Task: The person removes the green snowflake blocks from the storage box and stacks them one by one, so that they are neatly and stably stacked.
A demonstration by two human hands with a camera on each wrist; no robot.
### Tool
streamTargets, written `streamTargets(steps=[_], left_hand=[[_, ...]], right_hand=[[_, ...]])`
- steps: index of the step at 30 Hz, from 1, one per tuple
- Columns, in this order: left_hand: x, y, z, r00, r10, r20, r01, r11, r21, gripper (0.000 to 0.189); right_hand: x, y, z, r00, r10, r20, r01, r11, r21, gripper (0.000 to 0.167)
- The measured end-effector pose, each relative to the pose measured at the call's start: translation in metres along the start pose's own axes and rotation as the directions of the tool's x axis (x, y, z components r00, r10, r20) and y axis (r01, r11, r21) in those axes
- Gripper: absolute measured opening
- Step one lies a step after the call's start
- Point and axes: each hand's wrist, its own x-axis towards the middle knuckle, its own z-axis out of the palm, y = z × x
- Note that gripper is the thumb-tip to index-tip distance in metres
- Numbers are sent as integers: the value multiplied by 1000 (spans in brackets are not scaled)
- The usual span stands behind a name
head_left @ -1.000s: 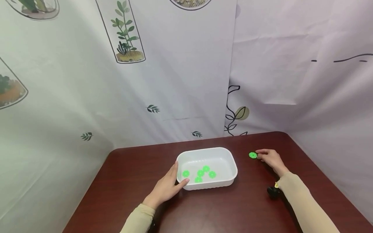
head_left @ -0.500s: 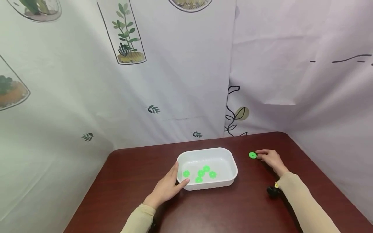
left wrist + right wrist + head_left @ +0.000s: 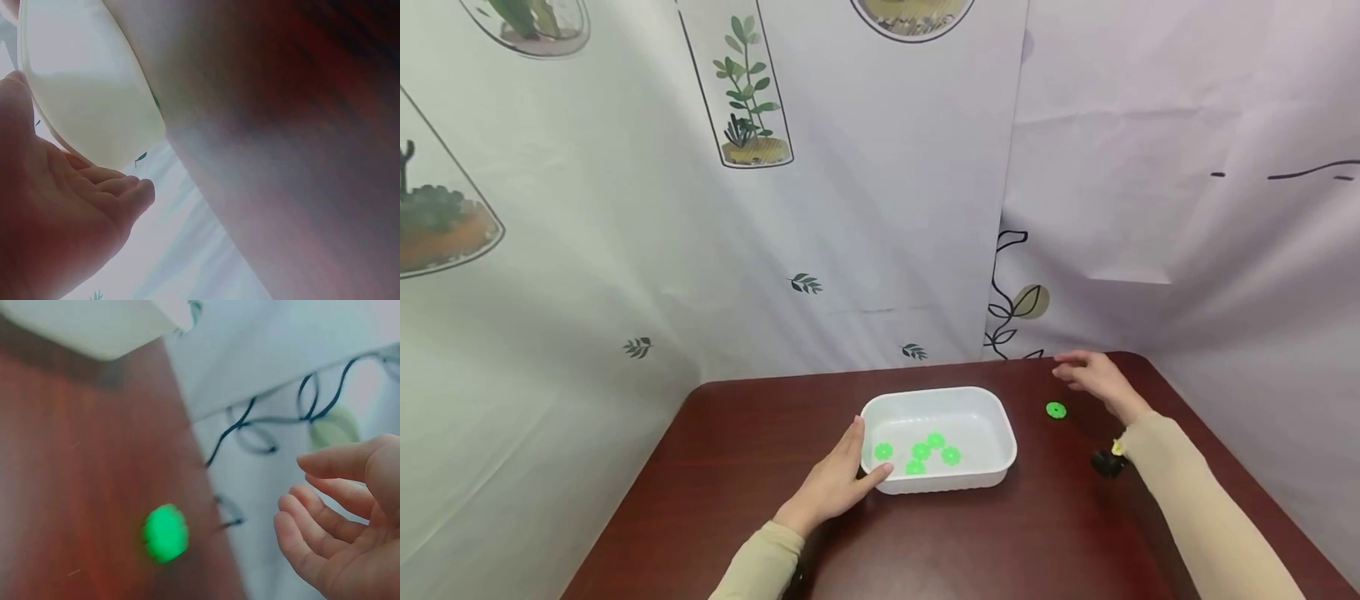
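Note:
A white rectangular tray (image 3: 942,481) sits on the table with several green flower-shaped discs (image 3: 921,451) inside it. My left hand (image 3: 827,485) rests against the tray's left front corner, its fairly straight fingers along the left wall and its thumb at the front rim. In the left wrist view the same hand (image 3: 69,206) touches the pale tray wall (image 3: 94,94). A single green disc (image 3: 1056,410) lies on the table right of the tray. Above and behind this disc hangs my right hand (image 3: 1093,375), fingers loosely bent and apart, holding nothing; the right wrist view shows it too.
The dark red-brown table (image 3: 970,550) ends at a pale printed cloth wall (image 3: 880,208) behind and at both sides. A small black object (image 3: 1107,464) is below the right sleeve (image 3: 1195,492), with a bit of yellow at the cuff.
My right hand has come off the single green disc and lifted up and away, leaving the disc on the table. The left hand stays at the tray. The head view has shifted slightly.

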Motion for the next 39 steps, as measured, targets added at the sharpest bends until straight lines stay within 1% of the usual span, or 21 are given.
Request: streamTargets(steps=[5,12,17,21,25,28,31,33,35,37,38,39], left_hand=[[0,0,2,1000,15,20,-15,1000,-27,103],[4,0,-2,1000,12,8,-12,1000,-26,102],[3,0,-3,1000,17,19,-17,1000,-20,101],[1,-1,-1,1000,22,3,-22,1000,-5,99],[2,-1,-1,1000,28,-6,-28,999,17,98],[2,-1,-1,999,27,-18,-27,999,27,98],[3,-1,-1,1000,16,-21,-15,999,38,97],[3,-1,-1,1000,11,-10,-10,999,45,98],[3,-1,-1,1000,17,-8,-17,999,45,98],[2,-1,-1,1000,27,-9,-27,999,37,98],[2,-1,-1,999,32,-9,-32,999,35,98],[1,-2,0,999,36,-12,-36,999,37,98]], right_hand=[[13,-37,0,998,-50,43,53,997,-57,52],[34,-79,17,986,-119,118,131,987,-98,46],[40,-98,37,969,-161,189,190,972,-142,44],[41,-110,49,949,-207,238,250,954,-167,44],[43,-119,58,940,-211,268,267,944,-193,45],[46,-123,67,924,-212,319,294,926,-237,45],[51,-123,79,893,-232,387,355,891,-284,42],[52,-123,86,872,-242,424,388,872,-299,41],[54,-123,93,860,-237,451,399,864,-306,40],[54,-124,100,855,-214,472,388,868,-309,40],[54,-124,104,851,-207,483,390,865,-317,39],[54,-125,108,842,-204,499,399,859,-321,39]])
